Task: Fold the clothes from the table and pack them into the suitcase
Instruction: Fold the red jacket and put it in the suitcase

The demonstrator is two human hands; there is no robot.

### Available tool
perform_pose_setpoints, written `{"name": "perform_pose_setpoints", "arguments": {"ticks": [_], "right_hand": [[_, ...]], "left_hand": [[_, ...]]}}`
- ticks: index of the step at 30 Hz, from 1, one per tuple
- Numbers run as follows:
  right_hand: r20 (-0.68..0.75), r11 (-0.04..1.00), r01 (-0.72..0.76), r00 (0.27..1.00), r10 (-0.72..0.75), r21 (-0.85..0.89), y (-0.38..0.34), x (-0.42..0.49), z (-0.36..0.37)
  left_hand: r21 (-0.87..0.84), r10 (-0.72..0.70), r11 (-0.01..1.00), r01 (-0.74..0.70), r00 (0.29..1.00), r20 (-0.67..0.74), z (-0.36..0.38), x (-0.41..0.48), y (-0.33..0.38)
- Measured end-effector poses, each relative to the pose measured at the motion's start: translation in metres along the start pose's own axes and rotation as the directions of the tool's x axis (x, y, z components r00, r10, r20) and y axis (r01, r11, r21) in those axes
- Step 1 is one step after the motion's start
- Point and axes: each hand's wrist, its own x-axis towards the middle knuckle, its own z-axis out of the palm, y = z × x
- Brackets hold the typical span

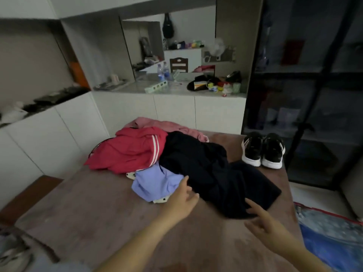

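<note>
I make out only a strip of the pink garment (pixel 157 124) behind the red garment (pixel 127 152) and the dark garment (pixel 196 163). A white piece (pixel 160 200) is mostly buried under the lavender top (pixel 155 183). My left hand (pixel 181 203) and right hand (pixel 263 218) are smeared, so I can't tell whether either touches the cloth. The blue thing (pixel 330 238) runs off the right edge, and I can't identify it.

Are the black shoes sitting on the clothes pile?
No, the black shoes stand on the bare table, to the right of the dark garment and apart from it.
</note>
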Motion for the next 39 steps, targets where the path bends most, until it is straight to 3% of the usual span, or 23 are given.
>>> {"name": "perform_pose_setpoints", "arguments": {"ticks": [6, 10, 15, 21, 25, 28, 30, 33, 35, 39], "right_hand": [[0.168, 0.999, 0.018, 0.986, -0.012, -0.032, -0.055, 0.061, 0.024], [0.176, 0.998, 0.032, 0.984, -0.022, -0.053, -0.064, 0.1, 0.031], [0.174, 1.0, -0.006, 0.985, 0.005, 0.002, -0.054, 0.154, 0.034], [0.194, 0.998, -0.025, 0.981, 0.012, 0.064, -0.042, 0.203, 0.039], [0.198, 0.997, -0.024, 0.98, 0.008, 0.079, -0.032, 0.213, 0.048], [0.185, 0.99, -0.062, 0.982, 0.038, 0.127, -0.033, 0.212, 0.051], [0.141, 0.981, -0.086, 0.988, 0.062, 0.172, -0.033, 0.208, 0.053], [0.077, 0.974, -0.099, 0.993, 0.085, 0.203, -0.03, 0.195, 0.062], [0.066, 0.973, -0.111, 0.993, 0.1, 0.2, -0.034, 0.183, 0.067], [0.058, 0.98, -0.118, 0.992, 0.11, 0.159, -0.059, 0.173, 0.068]], "left_hand": [[-0.117, -0.032, 0.993, 0.023, 0.997, -0.077, -0.066, 0.024, -0.044], [-0.098, -0.106, 0.99, 0.099, 0.992, -0.073, -0.081, 0.05, -0.07], [-0.005, -0.052, 0.999, 0.051, 0.991, -0.126, -0.088, 0.104, -0.091], [0.063, -0.193, 0.974, 0.219, 0.937, -0.291, -0.092, 0.192, -0.098], [0.196, -0.192, 0.945, 0.263, 0.928, -0.32, -0.089, 0.23, -0.111], [0.435, -0.195, 0.854, 0.287, 0.95, -0.244, -0.091, 0.25, -0.124], [0.495, -0.212, 0.814, 0.303, 0.949, -0.232, -0.095, 0.262, -0.13], [0.541, -0.129, 0.802, 0.255, 0.957, -0.261, -0.111, 0.272, -0.128], [0.467, -0.084, 0.858, 0.215, 0.955, -0.285, -0.124, 0.272, -0.119], [0.336, 0.115, 0.94, -0.06, 0.983, -0.145, -0.132, 0.22, -0.082]]}}
